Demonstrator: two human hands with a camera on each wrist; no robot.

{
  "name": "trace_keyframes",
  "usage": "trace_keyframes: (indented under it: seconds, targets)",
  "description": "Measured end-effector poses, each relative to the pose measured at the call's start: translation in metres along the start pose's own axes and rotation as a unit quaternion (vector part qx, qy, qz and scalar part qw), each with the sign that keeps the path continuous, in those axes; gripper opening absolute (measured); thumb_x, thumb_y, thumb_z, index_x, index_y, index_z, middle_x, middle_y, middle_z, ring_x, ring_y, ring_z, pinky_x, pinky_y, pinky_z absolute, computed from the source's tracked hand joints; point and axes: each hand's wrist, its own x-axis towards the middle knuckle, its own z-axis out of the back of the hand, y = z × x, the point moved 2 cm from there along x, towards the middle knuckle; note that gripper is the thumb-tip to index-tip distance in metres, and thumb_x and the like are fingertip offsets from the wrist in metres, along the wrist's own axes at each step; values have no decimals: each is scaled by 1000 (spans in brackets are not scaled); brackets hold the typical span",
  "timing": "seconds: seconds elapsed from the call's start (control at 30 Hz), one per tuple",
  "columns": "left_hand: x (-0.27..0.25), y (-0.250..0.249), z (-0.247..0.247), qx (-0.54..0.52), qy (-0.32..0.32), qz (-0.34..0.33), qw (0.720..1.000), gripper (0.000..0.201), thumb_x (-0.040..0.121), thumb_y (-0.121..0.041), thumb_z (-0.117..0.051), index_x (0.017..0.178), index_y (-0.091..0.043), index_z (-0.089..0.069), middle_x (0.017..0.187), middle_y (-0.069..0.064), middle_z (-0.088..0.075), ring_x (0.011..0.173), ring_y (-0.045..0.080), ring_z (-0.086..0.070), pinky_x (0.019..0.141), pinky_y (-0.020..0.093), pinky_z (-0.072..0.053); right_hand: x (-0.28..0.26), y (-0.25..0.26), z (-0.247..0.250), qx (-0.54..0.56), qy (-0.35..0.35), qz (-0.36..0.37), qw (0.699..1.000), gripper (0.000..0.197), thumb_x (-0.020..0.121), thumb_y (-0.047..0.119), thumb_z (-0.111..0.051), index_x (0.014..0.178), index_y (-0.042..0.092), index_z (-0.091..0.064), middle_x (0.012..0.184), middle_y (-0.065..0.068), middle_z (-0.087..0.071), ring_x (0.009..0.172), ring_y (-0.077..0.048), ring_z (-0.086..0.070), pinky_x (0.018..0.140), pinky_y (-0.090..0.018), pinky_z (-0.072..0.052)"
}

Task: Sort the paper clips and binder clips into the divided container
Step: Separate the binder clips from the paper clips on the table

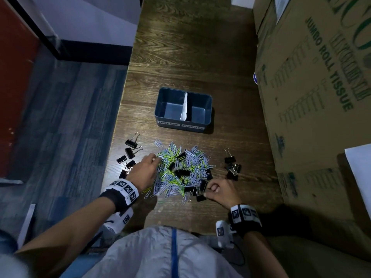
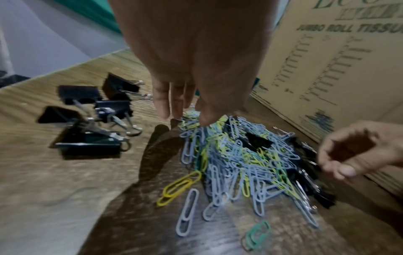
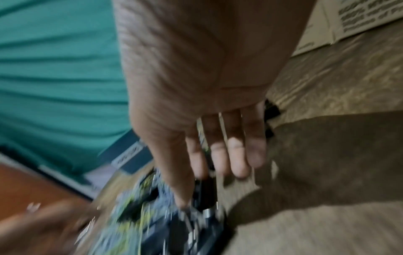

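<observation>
A blue divided container (image 1: 160,109) with a white divider stands on the table beyond the pile; its front labels read paper clips on the left and binder clips on the right, and both halves look bare. A heap of blue and yellow-green paper clips (image 1: 180,171) (image 2: 235,155) has black binder clips mixed in. More binder clips (image 1: 130,153) (image 2: 87,120) lie left of it, and another group (image 1: 232,167) to the right. My left hand (image 1: 154,158) (image 2: 185,115) points its straight fingers down onto the heap's left edge. At the near right edge my right hand (image 1: 208,192) (image 3: 194,188) pinches a black binder clip (image 1: 200,197) (image 3: 202,195).
A tall cardboard box (image 1: 321,97) (image 2: 327,69) walls off the table's right side close to the heap. The dark wooden table (image 1: 190,47) ends at a left edge near the left binder clips, with floor below. A white sheet (image 1: 359,163) lies at far right.
</observation>
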Motion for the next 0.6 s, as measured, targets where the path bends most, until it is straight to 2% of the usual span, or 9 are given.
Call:
trace_keyframes:
  seconds: [0.07,0.13,0.2,0.27,0.37,0.43,0.5,0.6]
  targets:
    - [6,-14,-5,10,-9,-48,999,47,89,-16,-62,133,-12,-47,125,9,-49,102,21,-54,79,28,-53,0,2,-12,-22,-8,-12,1000,43,64,40,-89,88,37,-54,95,18,-57,83,-10,-60,76,-39,-56]
    - [13,-31,-12,24,-4,-105,994,45,89,-21,-63,131,-12,-48,119,7,-51,99,20,-54,81,33,-55,-1,9,-22,-67,-19,-16,997,61,63,42,-90,104,39,-46,118,14,-53,104,-13,-58,88,-41,-52]
    - [20,-47,-20,41,24,-130,990,47,91,-28,-61,134,-15,-45,125,7,-49,104,21,-53,82,36,-54,0,15,-29,-95,-24,-25,995,77,63,41,-90,124,35,-43,139,7,-46,124,-20,-51,97,-45,-47]
    - [27,-61,-26,66,57,-132,987,54,92,-30,-61,139,-18,-38,134,8,-41,112,24,-50,86,39,-54,1,17,-34,-92,-28,-37,995,89,65,40,-90,137,34,-37,147,1,-41,131,-25,-47,99,-46,-45]
    - [34,-73,-33,88,69,-111,987,70,84,-16,-70,143,-21,-33,134,11,-35,112,28,-49,83,42,-55,3,18,-41,-95,-33,-26,995,89,72,41,-85,141,41,-29,145,-1,-40,130,-29,-48,97,-45,-48]
    - [38,-77,-36,93,68,-90,989,72,81,-11,-72,141,-22,-34,131,12,-34,111,29,-48,81,42,-56,1,19,-42,-100,-42,-23,994,80,76,41,-81,139,41,-32,141,-1,-41,124,-29,-51,92,-45,-50]
    - [41,-79,-38,89,62,-72,992,68,81,-6,-70,139,-21,-36,129,13,-33,111,32,-50,80,45,-55,-1,21,-41,-98,-60,-21,993,68,76,41,-81,129,38,-40,130,-1,-45,113,-28,-56,85,-44,-54]
    - [40,-80,-39,40,43,-63,996,62,83,-8,-69,136,-17,-39,130,15,-36,107,33,-55,81,46,-55,-4,24,-39,-64,-93,-31,993,49,74,35,-83,104,34,-45,115,3,-43,96,-21,-56,77,-39,-54]
